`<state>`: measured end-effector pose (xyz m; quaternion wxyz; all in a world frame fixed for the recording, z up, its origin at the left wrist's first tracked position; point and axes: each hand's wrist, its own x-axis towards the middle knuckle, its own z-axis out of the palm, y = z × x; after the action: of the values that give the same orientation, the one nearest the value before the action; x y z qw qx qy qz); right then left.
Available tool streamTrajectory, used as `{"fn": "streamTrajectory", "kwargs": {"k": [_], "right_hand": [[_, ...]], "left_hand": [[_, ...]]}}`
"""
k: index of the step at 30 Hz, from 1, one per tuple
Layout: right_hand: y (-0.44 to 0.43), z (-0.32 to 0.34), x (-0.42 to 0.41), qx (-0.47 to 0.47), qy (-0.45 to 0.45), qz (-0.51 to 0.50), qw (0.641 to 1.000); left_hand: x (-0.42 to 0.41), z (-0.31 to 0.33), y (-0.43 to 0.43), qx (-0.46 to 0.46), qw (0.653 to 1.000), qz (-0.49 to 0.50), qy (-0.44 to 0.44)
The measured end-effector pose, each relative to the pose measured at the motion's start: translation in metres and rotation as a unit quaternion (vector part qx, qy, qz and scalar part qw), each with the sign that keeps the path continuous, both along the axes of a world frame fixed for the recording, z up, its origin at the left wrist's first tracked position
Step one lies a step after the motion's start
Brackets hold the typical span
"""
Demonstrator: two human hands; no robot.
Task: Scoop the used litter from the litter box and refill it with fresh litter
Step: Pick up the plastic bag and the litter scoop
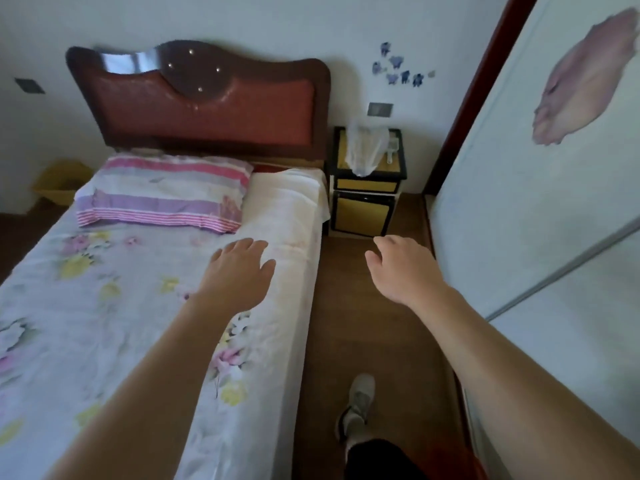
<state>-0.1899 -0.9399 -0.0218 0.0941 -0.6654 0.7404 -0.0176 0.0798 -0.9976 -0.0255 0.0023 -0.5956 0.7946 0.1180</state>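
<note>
Both hands are held out forward, palms down, and nothing is held in either. The left hand (239, 268) is spread fairly wide with its fingers nearly straight over the bed (138, 306); whether the flowered sheet is touched cannot be told. The right hand (401, 268) is held narrower, its fingers loosely curled, above the brown floor (363, 323).

Beyond the left hand and slightly to its left, a striped pillow (162, 192) is laid against the red-brown headboard (207, 105). Far to the left of that hand, past the edge of the bed, a yellow container (59, 181) is set on the floor by the wall; whether it is the litter box cannot be told, as it is dim and partly hidden.

Just beyond the right hand, a yellow and black nightstand (367, 202) is placed beside the head of the bed. A pale plastic bag (367, 150) is stood on its top, with a small white item beside it that is too small to be identified. To the right of the right hand, a pale wardrobe door (536, 202) is seen close by. Below and behind the right hand, a grey shoe (360, 400) is planted on the floor. Blue stickers (398, 69) are stuck on the wall well beyond both hands.
</note>
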Motion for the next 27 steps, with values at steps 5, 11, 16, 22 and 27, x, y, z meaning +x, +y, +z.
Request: {"fn": "streamTrajectory", "kwargs": {"k": [5,11,16,22,27], "right_hand": [[-0.088,-0.021,-0.066,0.01,-0.021,-0.024,0.999],[-0.191,-0.026,-0.142,0.029,-0.011,-0.034,0.999],[-0.279,-0.022,-0.184,0.036,-0.012,-0.039,0.999],[-0.392,-0.036,-0.224,0.047,-0.007,-0.062,0.997],[-0.476,-0.053,-0.257,0.045,-0.007,-0.101,0.994]], "left_hand": [[-0.069,-0.015,-0.097,0.02,1.0,-0.015,0.001],[-0.142,-0.014,-0.2,0.04,0.999,-0.011,0.009],[-0.187,-0.006,-0.285,0.035,0.999,-0.021,0.028],[-0.237,-0.021,-0.415,0.038,0.997,-0.047,0.057],[-0.286,-0.039,-0.521,0.059,0.995,-0.077,0.035]]}}
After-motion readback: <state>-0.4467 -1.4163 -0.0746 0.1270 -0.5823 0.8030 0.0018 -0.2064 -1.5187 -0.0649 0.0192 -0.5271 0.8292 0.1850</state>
